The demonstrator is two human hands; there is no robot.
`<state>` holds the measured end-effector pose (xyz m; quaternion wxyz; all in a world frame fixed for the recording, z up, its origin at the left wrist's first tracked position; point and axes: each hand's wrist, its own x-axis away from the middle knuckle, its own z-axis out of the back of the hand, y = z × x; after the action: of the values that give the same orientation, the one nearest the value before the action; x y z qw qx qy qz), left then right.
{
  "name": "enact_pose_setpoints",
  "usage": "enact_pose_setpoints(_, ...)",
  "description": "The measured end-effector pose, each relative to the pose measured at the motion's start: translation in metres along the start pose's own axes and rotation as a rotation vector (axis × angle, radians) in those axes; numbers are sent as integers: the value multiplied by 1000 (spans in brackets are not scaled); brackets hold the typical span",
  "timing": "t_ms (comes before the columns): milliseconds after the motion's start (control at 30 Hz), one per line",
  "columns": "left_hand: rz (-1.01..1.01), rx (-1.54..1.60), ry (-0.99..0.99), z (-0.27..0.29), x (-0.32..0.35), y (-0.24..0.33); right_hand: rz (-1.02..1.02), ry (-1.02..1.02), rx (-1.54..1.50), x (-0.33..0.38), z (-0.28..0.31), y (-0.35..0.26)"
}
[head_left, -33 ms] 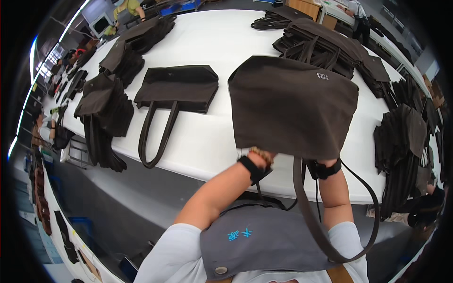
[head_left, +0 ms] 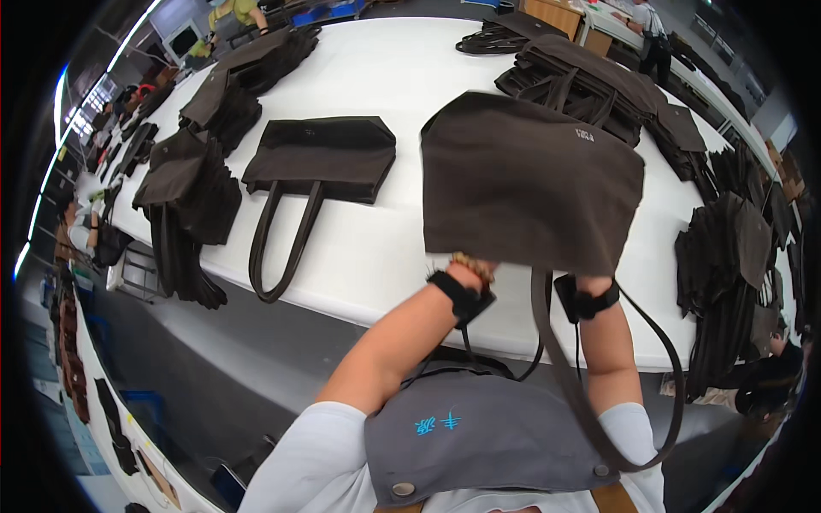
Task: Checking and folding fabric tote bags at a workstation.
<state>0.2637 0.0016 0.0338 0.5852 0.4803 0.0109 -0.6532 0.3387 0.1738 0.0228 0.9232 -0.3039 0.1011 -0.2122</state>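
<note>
A dark brown tote bag (head_left: 530,184) stands raised over the white table in front of me, its base edge toward the far side. My left hand (head_left: 481,268) reaches up under its near left edge. At the near right edge, my right hand (head_left: 593,284) also goes in under the cloth. The bag hides the fingers of both hands; whether they are inside it or behind it is unclear. One long strap (head_left: 609,453) loops down over my right forearm. Left of the raised bag, another brown tote (head_left: 321,162) lies folded flat, its handle (head_left: 295,256) toward me.
Stacks of folded brown bags (head_left: 184,184) line the table's left side. More piles (head_left: 590,73) lie at the far right, and another stack (head_left: 727,256) hangs over the right edge. The white table (head_left: 385,68) spreads between them. Other people (head_left: 231,17) are in the background.
The raised tote has shifted slightly away from me, and its near edge sits a little higher. More of my right hand shows below it. The flat tote has not moved.
</note>
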Motion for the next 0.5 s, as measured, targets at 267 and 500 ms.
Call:
enact_pose_setpoints(267,20,-22,30,48,6,-41,18,38,21,132,9,56)
enact_pose_setpoints(500,-37,74,-66,48,-6,-52,-123,165,31,41,15,11)
